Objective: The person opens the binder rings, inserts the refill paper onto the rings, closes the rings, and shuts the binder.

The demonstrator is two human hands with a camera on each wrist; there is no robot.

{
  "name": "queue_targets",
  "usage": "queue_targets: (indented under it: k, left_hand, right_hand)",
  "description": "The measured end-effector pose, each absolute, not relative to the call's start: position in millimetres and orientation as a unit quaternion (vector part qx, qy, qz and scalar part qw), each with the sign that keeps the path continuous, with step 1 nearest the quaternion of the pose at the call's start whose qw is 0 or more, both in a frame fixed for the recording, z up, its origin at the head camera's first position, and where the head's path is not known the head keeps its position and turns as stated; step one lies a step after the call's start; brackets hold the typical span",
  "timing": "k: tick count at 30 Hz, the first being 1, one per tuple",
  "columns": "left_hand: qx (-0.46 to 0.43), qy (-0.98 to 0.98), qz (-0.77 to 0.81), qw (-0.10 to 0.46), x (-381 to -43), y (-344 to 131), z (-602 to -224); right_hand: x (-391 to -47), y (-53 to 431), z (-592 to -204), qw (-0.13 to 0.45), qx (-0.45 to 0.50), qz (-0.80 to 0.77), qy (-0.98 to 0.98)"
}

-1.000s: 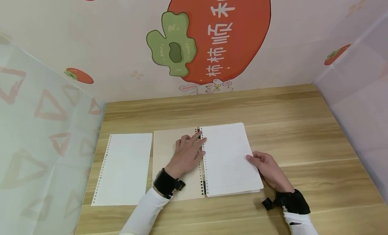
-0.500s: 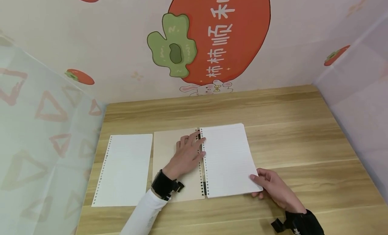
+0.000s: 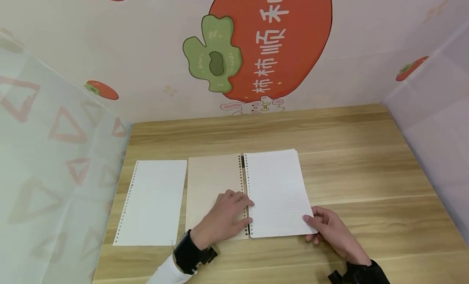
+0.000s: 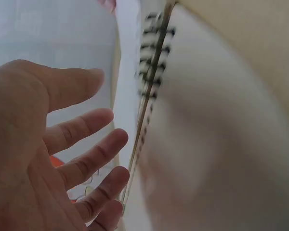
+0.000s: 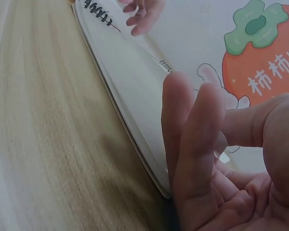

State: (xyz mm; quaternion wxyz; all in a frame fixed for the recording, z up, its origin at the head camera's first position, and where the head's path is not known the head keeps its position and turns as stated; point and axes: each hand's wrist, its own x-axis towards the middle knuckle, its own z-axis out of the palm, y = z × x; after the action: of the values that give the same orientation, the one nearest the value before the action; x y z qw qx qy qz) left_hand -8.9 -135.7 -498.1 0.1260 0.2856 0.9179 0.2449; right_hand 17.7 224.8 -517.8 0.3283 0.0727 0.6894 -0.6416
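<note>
A loose-leaf notebook lies open in the head view, its beige cover on the left and a stack of white lined pages on the right. My left hand is over the lower part of the spine, its fingers loosely extended toward the punched edge of the pages. In the left wrist view, black binder rings show beside its spread fingers. At the pages' lower right corner, my right hand pinches the paper, thumb on top and fingers beneath. Its fingers hide that corner in the right wrist view.
A single punched white sheet lies left of the notebook. The wooden tabletop extends right of and behind the notebook, up to a back wall with printed persimmons. Fabric-like side walls border the table.
My left hand has slid down the spine toward me, uncovering its upper part. My right hand has moved from the middle of the pages' right edge down to the lower corner.
</note>
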Motion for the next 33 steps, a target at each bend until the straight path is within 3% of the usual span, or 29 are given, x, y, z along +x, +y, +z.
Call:
queue_targets:
  k: [7, 20, 33]
  left_hand:
    - [0.303, 0.92, 0.21, 0.131, 8, -125, -502]
    - [0.332, 0.924, 0.175, 0.072, 17, -120, -508]
    - [0.332, 0.929, 0.15, 0.07, 23, -115, -508]
  right_hand:
    - [20, 227, -517, 0.306, 0.069, -0.633, 0.707]
    - [18, 229, -514, 0.287, 0.083, -0.614, 0.731]
    - [20, 240, -518, 0.264, 0.087, -0.568, 0.775]
